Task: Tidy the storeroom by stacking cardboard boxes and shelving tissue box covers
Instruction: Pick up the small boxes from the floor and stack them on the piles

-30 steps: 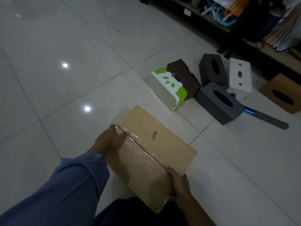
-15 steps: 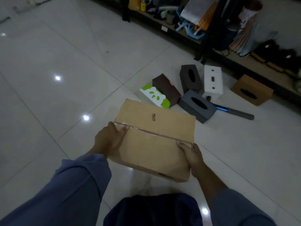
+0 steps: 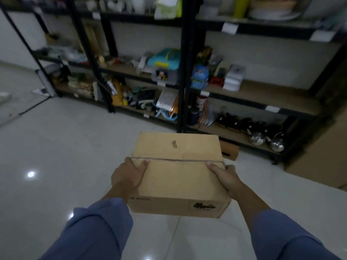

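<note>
I carry a taped brown cardboard box [image 3: 178, 173] level in front of me, well above the floor. My left hand [image 3: 127, 177] grips its left side with the thumb on the lid. On the other side my right hand [image 3: 226, 178] grips the box's right side, thumb on top near the tape line. Just past the box's far right corner a brown tissue box cover [image 3: 230, 152] with a dark slot lies on the floor. The other covers are hidden behind the box or out of view.
Black metal shelving [image 3: 185, 72] with wooden boards runs across the back, crowded with bags, boxes, bottles and kettles [image 3: 266, 140]. The middle board on the right [image 3: 272, 98] shows bare wood. A large cardboard box [image 3: 319, 156] stands at the far right. Glossy white tiles [image 3: 56, 147] spread left.
The box has come up from near the floor and turned level. My view has risen from the floor and covers to the shelving ahead. Both hands keep their hold.
</note>
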